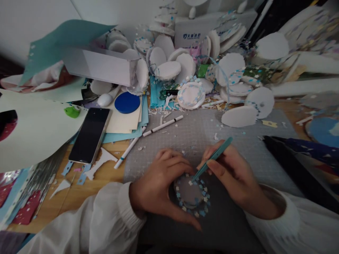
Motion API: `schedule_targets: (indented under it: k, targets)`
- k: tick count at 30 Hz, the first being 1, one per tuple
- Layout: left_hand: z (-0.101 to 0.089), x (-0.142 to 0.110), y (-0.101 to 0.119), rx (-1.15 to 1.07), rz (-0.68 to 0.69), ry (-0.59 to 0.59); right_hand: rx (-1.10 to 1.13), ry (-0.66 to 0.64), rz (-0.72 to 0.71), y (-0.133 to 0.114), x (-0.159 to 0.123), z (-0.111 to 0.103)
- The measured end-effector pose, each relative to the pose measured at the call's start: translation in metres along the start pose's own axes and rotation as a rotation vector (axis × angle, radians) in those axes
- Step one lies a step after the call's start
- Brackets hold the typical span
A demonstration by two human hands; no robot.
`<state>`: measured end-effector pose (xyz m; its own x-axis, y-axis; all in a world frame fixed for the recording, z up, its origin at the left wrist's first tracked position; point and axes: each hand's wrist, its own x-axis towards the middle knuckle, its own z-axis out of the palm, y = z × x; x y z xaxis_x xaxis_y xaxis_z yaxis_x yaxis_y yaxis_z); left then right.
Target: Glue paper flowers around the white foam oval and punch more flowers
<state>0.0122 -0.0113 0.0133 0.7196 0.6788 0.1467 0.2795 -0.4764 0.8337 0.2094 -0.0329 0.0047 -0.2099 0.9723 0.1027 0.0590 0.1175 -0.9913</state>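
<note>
A small round piece (190,192) ringed with tiny blue and white paper flowers lies on the grey cutting mat in front of me. My left hand (164,187) curves around its left side, fingers at the far rim and thumb stretched along the near left side. Between the thumb and fingers of my right hand (230,173) is a pair of teal tweezers (215,154). The tweezers slant down to the left, their tips at the upper right part of the ring, by a small white flower. Whether the tips pinch anything is too small to tell.
White round discs (169,70) with flower strings crowd the back. A phone (90,135), a blue round lid (127,102) and paper sheets (119,121) lie left. White pens (162,126) cross the cutting mat (212,130). A long black object (299,169) lies at right.
</note>
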Motion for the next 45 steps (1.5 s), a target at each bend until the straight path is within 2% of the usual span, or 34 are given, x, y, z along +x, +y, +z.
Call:
schedule_targets:
  k: [6,17,32,45]
  targets:
    - [0.0007,-0.0002,-0.001,0.003,0.021,0.018,0.04,-0.004,-0.019,-0.0002,-0.0012,-0.0004]
    - [0.0009,-0.0006,-0.0013,-0.002,0.02,0.015,0.033,0.043,0.063,0.0019,0.0013,-0.003]
    - [0.0014,-0.0012,-0.0022,0.014,0.034,0.027,0.049,-0.003,0.134,0.0027,0.0027,-0.0021]
    - [0.0028,-0.0018,-0.0038,0.053,0.087,0.034,0.203,-0.016,0.226,0.0076,0.0021,-0.0011]
